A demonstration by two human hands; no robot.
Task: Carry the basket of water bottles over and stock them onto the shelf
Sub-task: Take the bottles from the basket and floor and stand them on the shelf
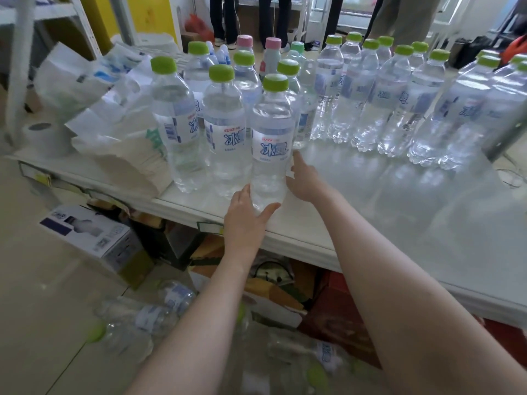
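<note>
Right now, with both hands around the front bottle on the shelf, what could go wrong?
1. The front bottle stands close to the shelf edge, held low between the left hand and right hand; a nudge could tip it off.
2. It stands close to the bottle behind it; pushing it back may topple the tight group.
3. Loose bottles on the floor lie near the person's feet and could cause a trip.

A white shelf [356,195] carries upright green-capped bottles [225,132] in a cluster at left and a row [370,109] at the back right. Pink-capped bottles [272,57] stand behind. At its left end lie paper packs [119,132] and a paper roll [47,138]. More bottles [148,317] lie on the floor [42,295] below, beside a box [94,235].
</note>
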